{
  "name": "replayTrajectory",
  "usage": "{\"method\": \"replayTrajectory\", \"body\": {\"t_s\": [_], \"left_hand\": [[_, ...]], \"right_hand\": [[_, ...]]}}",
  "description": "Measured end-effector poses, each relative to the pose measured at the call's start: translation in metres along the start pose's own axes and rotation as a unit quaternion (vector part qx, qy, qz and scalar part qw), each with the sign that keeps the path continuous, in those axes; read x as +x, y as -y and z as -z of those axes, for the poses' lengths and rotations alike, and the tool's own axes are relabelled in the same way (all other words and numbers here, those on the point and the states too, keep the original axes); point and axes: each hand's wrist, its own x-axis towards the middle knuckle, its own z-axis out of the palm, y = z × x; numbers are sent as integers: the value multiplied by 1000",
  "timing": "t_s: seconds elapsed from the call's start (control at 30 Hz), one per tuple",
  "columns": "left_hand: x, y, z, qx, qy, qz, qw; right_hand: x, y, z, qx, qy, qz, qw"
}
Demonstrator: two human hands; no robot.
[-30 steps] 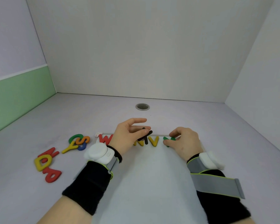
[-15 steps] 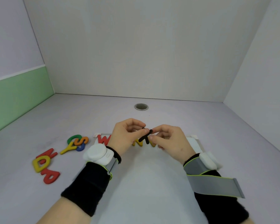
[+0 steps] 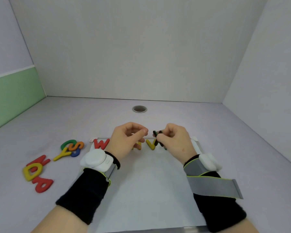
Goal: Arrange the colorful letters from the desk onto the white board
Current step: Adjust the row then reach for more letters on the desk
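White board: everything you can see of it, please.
The white board lies flat on the desk in front of the person, a plain glossy white panel with a thin pale frame and small white corner pieces. A row of letters sits along its far edge: a red W and a yellow V show clearly, others are hidden behind the hands. Both forearms hang over it; its near part is bare.

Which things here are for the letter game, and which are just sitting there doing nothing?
For the job:
- white board
- red W and yellow V on the board
- dark letter in the right hand
- left hand
- loose letters on the desk

Just lying about:
- round metal hole in the desk
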Motion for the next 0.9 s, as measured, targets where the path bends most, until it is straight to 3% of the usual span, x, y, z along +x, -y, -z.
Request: {"method": "replayTrajectory", "body": {"t_s": [0.2, 0.4, 0.57, 0.9], "left_hand": [[1, -1, 0, -6, -12, 13, 1000], [2, -1, 0, 3, -19, 19, 1000], [1, -1, 1, 17, -27, 24, 999], [0, -3, 1, 8, -29, 33, 999]], "right_hand": [[11, -7, 38, 17, -71, -39, 997], [13, -25, 52, -175, -105, -63, 977], [10, -28, 45, -258, -90, -73, 959], [11, -23, 53, -261, 7, -90, 961]]}}
